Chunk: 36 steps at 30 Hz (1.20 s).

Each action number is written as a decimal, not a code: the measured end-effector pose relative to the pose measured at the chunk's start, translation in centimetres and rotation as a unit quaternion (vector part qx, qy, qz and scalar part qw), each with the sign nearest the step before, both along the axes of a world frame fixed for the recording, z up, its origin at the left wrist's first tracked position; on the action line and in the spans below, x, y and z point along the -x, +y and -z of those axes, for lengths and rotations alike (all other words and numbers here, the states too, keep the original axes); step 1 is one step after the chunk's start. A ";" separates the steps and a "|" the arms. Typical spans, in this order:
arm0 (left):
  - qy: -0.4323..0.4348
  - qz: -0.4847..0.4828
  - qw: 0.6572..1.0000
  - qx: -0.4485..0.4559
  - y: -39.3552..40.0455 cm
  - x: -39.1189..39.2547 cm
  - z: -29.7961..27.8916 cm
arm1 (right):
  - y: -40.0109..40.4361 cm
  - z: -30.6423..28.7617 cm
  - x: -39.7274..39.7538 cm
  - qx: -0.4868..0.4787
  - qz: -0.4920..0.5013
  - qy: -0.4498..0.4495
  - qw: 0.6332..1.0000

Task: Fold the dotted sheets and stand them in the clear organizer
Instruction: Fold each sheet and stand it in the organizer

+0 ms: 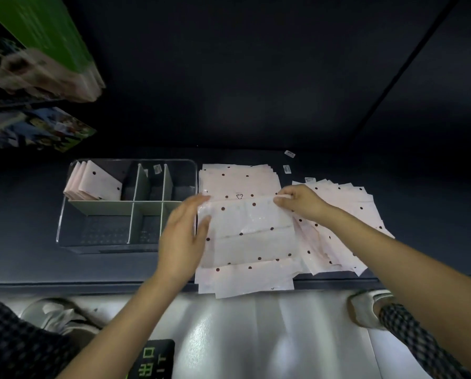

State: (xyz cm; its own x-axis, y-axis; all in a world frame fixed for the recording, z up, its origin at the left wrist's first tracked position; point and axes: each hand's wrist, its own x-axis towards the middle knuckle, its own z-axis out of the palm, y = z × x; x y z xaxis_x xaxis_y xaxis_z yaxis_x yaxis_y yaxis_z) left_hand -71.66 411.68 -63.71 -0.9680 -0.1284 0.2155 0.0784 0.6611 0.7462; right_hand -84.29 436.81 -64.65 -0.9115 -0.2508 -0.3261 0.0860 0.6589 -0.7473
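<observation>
Both my bare forearms reach forward and slightly inward. My left hand (183, 236) is open, fingers straight and together, palm turned toward the right, thumb low. My right hand (300, 201) is curled, its fingertips (279, 199) pinched together, knuckles up, wrist bent slightly.

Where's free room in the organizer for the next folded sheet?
Free: the organizer's two narrow back slots right of the folded sheets, and all three front compartments. Crowded: back-left compartment, and the shelf right of the organizer, covered by flat sheets.
</observation>
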 end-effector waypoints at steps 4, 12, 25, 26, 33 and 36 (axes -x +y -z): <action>-0.004 0.141 0.984 0.113 2.2 -1.0 2.2 | -0.8 3.3 2.1 -0.049 0.031 0.003 0.998; -0.111 0.268 0.913 0.287 3.0 -2.9 7.9 | -1.9 5.1 -1.7 -0.215 -0.053 0.218 0.950; -0.154 0.306 0.853 0.394 -0.9 -3.6 9.0 | 3.3 6.8 -11.2 -0.279 -0.315 0.311 0.852; -0.130 0.307 0.854 0.401 -1.8 -3.7 8.5 | 4.3 6.5 -11.2 -0.283 -0.310 0.315 0.851; -0.082 0.263 0.899 0.342 -2.6 -3.8 6.7 | 4.3 5.5 -10.3 -0.226 -0.227 0.342 0.883; -0.106 0.230 0.932 0.261 -1.0 -2.8 7.1 | 2.5 5.6 -9.6 -0.201 -0.225 0.297 0.906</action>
State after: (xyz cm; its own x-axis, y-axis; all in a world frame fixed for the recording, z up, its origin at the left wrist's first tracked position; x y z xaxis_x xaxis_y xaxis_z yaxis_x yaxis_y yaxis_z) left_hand -68.82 410.72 -70.82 -0.9226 0.3792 -0.0702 0.3302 0.8708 0.3643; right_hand -74.67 439.29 -70.28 -0.7913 -0.6101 0.0408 -0.5972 0.7568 -0.2657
